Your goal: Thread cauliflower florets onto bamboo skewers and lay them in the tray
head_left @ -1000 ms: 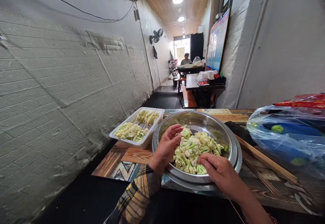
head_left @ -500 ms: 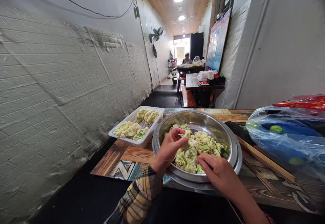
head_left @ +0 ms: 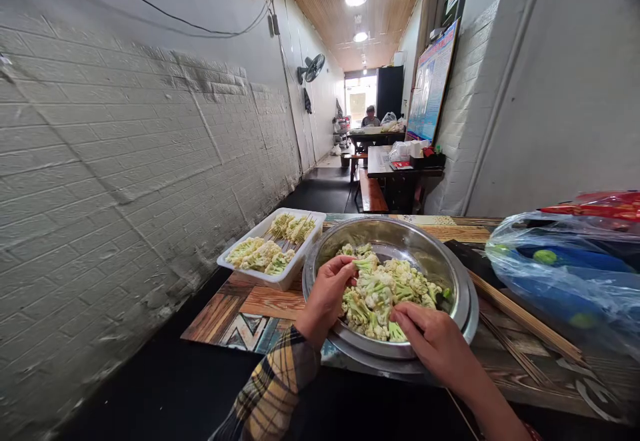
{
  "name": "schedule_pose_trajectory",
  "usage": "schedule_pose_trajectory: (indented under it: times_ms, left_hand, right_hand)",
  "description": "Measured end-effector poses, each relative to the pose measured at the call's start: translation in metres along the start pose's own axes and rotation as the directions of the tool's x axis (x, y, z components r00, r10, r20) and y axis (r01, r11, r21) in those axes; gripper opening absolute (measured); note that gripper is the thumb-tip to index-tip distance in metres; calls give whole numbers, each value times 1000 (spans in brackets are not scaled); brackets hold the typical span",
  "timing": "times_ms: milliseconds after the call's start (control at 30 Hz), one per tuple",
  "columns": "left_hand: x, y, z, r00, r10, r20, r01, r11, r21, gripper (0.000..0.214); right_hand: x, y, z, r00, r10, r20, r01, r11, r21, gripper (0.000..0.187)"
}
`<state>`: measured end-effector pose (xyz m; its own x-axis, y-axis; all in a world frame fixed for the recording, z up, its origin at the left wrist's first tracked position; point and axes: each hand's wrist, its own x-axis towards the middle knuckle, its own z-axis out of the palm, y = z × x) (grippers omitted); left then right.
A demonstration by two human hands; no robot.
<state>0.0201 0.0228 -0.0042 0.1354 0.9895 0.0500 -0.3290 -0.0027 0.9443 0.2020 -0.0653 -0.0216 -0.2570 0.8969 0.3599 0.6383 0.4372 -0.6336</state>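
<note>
Both hands are over a wide steel basin (head_left: pixel 463 294) holding loose cauliflower florets (head_left: pixel 413 281). My left hand (head_left: pixel 327 294) is closed, thumb and fingers pinching a pale green cauliflower floret (head_left: pixel 367 264) above the heap. Lower and to the right, my right hand (head_left: pixel 430 334) pinches a thin wooden skewer (head_left: pixel 461 411), whose tail shows below the wrist. Florets (head_left: pixel 376 294) cluster between the hands, apparently on this skewer; its tip is hidden. A white plastic tray (head_left: pixel 283 279) left of the basin holds skewered cauliflower (head_left: pixel 260 255).
Bare bamboo skewers (head_left: pixel 525 317) lie on the patterned table (head_left: pixel 215 314) right of the basin. Beyond them is a clear plastic bag (head_left: pixel 560 274) with blue and green contents. A brick wall (head_left: pixel 125 161) runs along the left. Farther back, a person (head_left: pixel 371 118) sits behind another table.
My left hand has come slightly down, and its floret now sits against the cluster between my hands. My right hand has barely shifted. The whole view has moved slightly.
</note>
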Motion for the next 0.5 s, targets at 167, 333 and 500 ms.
schedule_pose_trajectory:
  times_ms: [167, 333, 500]
  left_hand:
    - [-3, 1, 4, 997, -58, 42, 58, 998, -3, 17]
    - [0, -2, 3, 997, -78, 25, 79, 996, -37, 19]
    - [4, -4, 0, 993, -117, -7, 113, 973, -202, 26]
  right_hand:
    - [0, 2, 2, 999, 7, -34, -7, 1000, 15, 28]
    - [-2, -1, -1, 998, -37, -47, 40, 998, 58, 28]
    - [-2, -7, -7, 997, -76, 3, 75, 996, 40, 30]
